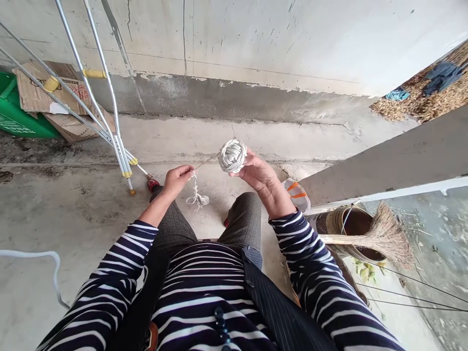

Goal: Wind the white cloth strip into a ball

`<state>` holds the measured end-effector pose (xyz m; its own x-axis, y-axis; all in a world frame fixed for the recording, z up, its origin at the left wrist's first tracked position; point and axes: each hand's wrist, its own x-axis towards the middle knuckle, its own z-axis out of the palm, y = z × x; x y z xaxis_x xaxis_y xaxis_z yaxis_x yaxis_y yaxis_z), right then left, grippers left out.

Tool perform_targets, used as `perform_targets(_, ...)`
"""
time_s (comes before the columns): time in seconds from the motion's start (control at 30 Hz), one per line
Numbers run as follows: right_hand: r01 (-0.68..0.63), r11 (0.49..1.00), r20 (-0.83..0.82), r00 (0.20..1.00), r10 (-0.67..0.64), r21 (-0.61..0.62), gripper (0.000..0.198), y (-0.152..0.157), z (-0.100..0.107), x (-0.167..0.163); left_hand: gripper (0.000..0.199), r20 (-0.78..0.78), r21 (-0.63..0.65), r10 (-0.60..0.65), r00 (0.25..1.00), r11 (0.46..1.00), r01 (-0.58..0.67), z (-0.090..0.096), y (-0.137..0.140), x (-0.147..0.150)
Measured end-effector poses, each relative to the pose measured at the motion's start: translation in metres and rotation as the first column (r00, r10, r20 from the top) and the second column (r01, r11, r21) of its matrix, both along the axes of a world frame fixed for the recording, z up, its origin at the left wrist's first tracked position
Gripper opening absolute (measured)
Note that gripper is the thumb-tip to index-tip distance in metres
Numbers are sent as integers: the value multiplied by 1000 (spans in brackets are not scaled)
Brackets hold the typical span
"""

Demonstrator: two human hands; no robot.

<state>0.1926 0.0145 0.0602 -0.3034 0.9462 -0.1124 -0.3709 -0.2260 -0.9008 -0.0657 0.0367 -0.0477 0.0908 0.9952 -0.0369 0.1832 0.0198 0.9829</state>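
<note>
A ball of whitish-grey cord [232,156] is gripped in my right hand [259,173], fingers and thumb around its right side. A thin strand [207,162] runs from the ball leftward to my left hand [176,181]. The fingers of that hand are pinched together on the strand. Below the pinch hangs a small white tangle of string [199,199], loose at its lower end. The two hands are apart, held above my knees.
Metal crutches [109,122] lean at the left by cardboard boxes [58,92] and a green bin [22,109]. A wall [234,48] stands ahead. On the right are a straw broom [389,239], a bucket [356,222] and a grey slab edge [376,156]. A white hose [32,253] lies left.
</note>
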Motion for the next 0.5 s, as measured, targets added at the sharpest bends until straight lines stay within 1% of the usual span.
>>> perform_targets(0.1,56,998,20,998,-55,-20,55,1,2,1,43,-48,22,-6,999,1000,7,-1,-1,-4)
perform_targets(0.27,124,992,25,992,-124,0,50,4,7,9,37,-178,64,-15,984,998,27,6,-5,-8)
perform_targets(0.3,138,990,26,990,-138,3,48,4,8,11,38,-171,58,-12,985,998,22,6,-5,-8)
perform_targets(0.37,172,985,12,985,-172,9,45,3,13,13,44,-103,30,-9,995,999,12,5,-5,-9)
perform_targets(0.43,203,979,-14,979,-202,15,42,1,18,15,50,-46,9,-7,999,1000,7,0,-3,-11)
perform_targets(0.5,208,978,-26,978,-207,19,41,-2,23,15,48,-91,27,-2,996,1000,4,-7,-1,-15)
